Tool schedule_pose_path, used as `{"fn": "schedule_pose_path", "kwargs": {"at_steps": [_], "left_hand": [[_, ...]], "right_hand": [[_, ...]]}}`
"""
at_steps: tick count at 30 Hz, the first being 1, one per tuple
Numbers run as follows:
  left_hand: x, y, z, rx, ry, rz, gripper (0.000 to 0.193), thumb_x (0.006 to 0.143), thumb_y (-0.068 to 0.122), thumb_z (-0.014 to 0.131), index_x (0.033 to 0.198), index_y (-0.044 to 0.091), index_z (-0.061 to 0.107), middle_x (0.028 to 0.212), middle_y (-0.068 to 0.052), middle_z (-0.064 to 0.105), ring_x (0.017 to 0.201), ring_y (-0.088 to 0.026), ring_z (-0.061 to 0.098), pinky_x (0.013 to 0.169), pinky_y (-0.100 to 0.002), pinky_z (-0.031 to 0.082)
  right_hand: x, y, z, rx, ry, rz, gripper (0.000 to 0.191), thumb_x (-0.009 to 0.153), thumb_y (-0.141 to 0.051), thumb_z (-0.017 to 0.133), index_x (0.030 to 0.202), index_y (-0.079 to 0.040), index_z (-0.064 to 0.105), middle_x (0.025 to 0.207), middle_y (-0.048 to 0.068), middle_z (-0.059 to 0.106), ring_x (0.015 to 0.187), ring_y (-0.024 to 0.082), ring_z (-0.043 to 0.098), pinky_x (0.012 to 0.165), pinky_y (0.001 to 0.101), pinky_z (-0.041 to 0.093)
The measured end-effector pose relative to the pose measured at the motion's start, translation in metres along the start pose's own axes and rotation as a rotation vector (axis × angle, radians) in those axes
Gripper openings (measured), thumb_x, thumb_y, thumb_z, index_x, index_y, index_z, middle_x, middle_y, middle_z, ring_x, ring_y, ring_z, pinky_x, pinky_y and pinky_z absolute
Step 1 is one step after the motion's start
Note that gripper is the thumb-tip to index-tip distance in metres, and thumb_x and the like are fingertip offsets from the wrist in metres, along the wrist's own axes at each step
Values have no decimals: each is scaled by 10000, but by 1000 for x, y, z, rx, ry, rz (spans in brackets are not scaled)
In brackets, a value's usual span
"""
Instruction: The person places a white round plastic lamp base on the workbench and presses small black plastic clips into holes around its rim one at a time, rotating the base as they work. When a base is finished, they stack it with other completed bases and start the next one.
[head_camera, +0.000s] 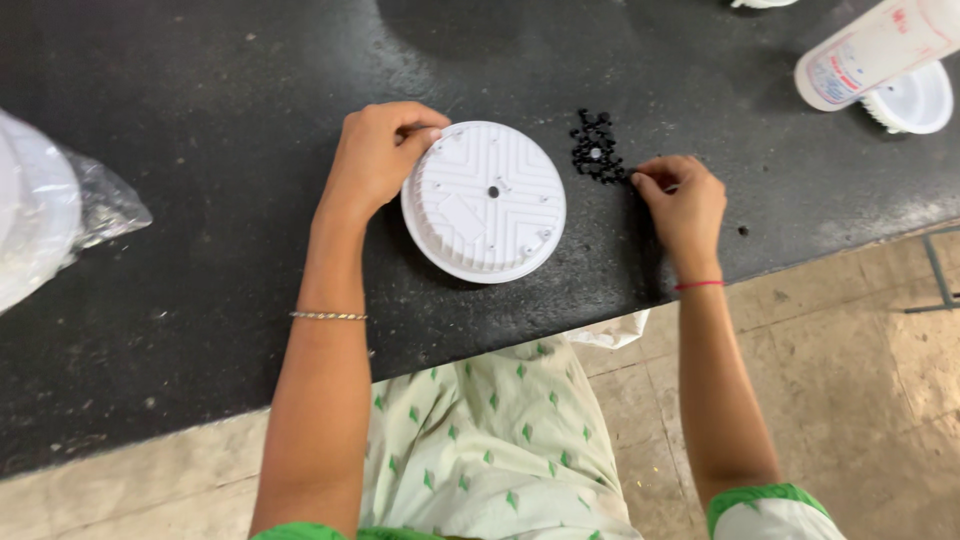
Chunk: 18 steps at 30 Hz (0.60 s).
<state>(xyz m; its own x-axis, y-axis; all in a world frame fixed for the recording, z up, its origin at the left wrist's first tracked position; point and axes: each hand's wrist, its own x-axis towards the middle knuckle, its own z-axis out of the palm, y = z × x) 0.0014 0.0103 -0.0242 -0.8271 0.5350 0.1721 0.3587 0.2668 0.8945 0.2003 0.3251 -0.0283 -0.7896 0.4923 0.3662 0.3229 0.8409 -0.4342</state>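
1. Nearest, the right hand (683, 203) pinches its fingertips at the edge of a pile of small black parts (597, 148) on the dark table (200, 150).
2. Left hand (375, 155) grips the rim of the white round housing (484, 200) lying beside the pile.
3. Farthest, a white cylinder (872, 50) lies tilted.

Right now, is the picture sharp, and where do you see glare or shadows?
Head view: mostly sharp around the white round housing and both hands; the black tabletop shows soft sheen and a dark shadow at the top centre; the small black parts blur together; the plastic bag at left glints; edges bend slightly.
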Motion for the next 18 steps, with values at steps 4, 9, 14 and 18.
{"fn": "schedule_pose_path", "kwargs": {"at_steps": [4, 9, 14, 18], "left_hand": [[2, -2, 3, -42, 23, 45, 144, 907, 100, 735, 1037, 78, 792, 902, -72, 793, 781, -151, 742, 725, -299, 566], [3, -6, 5, -56, 23, -1, 132, 907, 110, 735, 1022, 74, 791, 858, -75, 789, 747, -162, 728, 700, -309, 558], [2, -5, 5, -72, 32, 1, 137, 910, 109, 724, 1027, 80, 790, 867, -65, 790, 767, -148, 740, 712, -306, 567], [2, -4, 5, -44, 35, -5, 139, 908, 110, 726, 1026, 79, 793, 866, -70, 787, 766, -158, 738, 713, -312, 567]], "right_hand": [[-1, -17, -8, 102, 0, 41, 125, 936, -112, 795, 1028, -30, 788, 899, 76, 762, 773, 131, 714, 731, 281, 558], [-35, -64, -24, 525, -157, 186, 129, 954, -66, 773, 1077, -26, 765, 917, 29, 753, 779, 80, 670, 700, 216, 538], [-63, -110, -28, 470, -227, -45, 120, 936, -31, 765, 1054, -11, 757, 989, 36, 757, 848, 89, 703, 785, 227, 594], [-60, -126, -34, 368, -268, -98, 129, 920, -31, 768, 1046, -12, 756, 973, 44, 758, 839, 96, 720, 763, 231, 595]]}}
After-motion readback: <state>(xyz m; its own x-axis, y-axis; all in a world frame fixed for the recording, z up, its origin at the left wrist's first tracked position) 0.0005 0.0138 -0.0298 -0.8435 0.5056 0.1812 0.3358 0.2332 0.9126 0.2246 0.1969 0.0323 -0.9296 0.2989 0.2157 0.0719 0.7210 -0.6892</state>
